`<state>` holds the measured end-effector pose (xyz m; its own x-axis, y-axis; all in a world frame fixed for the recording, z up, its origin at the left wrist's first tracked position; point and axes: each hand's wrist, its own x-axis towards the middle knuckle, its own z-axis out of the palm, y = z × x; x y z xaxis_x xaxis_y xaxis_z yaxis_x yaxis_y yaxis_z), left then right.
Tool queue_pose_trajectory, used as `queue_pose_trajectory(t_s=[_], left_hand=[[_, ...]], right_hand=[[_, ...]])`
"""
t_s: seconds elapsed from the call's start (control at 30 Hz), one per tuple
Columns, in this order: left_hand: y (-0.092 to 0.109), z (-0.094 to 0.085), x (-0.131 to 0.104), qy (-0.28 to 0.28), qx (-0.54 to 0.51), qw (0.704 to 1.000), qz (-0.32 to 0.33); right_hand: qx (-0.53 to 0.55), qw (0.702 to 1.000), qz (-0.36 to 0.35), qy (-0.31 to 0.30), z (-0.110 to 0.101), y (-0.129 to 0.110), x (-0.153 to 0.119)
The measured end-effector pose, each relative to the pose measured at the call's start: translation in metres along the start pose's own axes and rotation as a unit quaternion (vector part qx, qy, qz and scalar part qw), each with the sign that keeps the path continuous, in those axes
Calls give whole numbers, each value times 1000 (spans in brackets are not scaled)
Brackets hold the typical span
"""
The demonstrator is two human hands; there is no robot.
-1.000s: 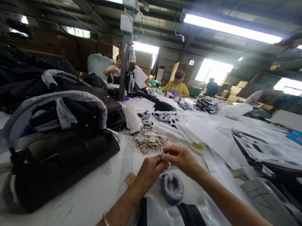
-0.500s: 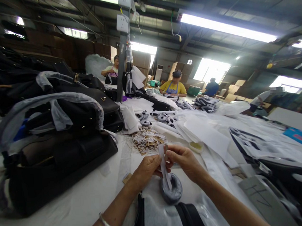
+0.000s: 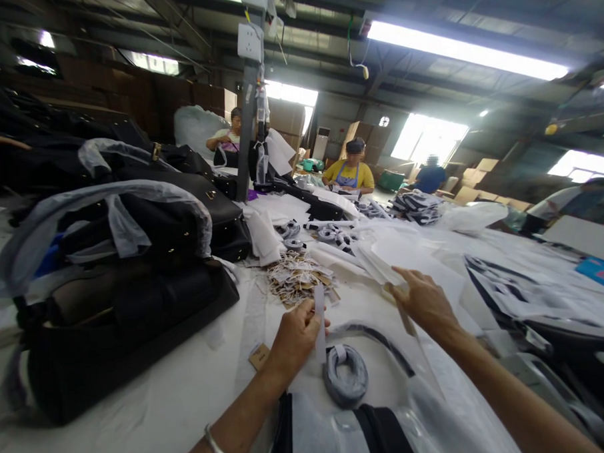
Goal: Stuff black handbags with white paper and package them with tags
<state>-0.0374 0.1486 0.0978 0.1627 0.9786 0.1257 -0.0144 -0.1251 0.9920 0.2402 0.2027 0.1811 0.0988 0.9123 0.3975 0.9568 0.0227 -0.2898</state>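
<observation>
My left hand (image 3: 300, 330) is closed on a narrow white strip (image 3: 319, 322), held upright between thumb and fingers. Just below it lies a coiled strap (image 3: 345, 378) in translucent wrapping, with a white band across its top. A dark wrapped strap (image 3: 379, 336) curves behind the coil. My right hand (image 3: 420, 301) is out to the right, bent over a small yellowish-brown piece (image 3: 407, 319) beside white sheets; its fingers appear closed on something that I cannot make out. Nearest me is a black bag part (image 3: 384, 433) under pale wrapping.
A large black handbag (image 3: 131, 327) with wrapped handles stands at left. String tags (image 3: 299, 277) are heaped beyond my hands, and a brown tag (image 3: 258, 356) lies by my left forearm. White sheets (image 3: 383, 249) spread rightward. People work across the table, including one in yellow (image 3: 362, 177).
My right hand has left the white strip and moved right to the yellowish-brown piece. The left hand keeps the strip, now apart from the coil. The curved strap behind the coil has come into sight.
</observation>
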Motion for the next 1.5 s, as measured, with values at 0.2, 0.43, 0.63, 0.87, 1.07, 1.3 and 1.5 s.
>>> queue_pose_trajectory(t_s=[0.2,0.43,0.63,0.87,1.07,1.3,1.5], left_hand=[[-10,2,-4,32,310,941,130],[-9,0,-7,42,366,915,165],[-1,-2,-7,63,393,900,177],[6,-1,-6,41,193,970,143],[27,-8,-8,-35,67,988,135],[19,-8,-6,-79,56,988,123],[16,-9,-3,-105,55,985,123]], right_hand=[[272,943,25,-189,25,-71,-42],[395,903,-17,-170,48,-123,-74],[548,799,65,-238,38,-128,-74],[657,671,150,-310,23,-132,-69],[638,662,133,-370,8,-116,-61],[615,662,129,-408,7,-102,-62],[625,643,118,-427,15,-97,-62]])
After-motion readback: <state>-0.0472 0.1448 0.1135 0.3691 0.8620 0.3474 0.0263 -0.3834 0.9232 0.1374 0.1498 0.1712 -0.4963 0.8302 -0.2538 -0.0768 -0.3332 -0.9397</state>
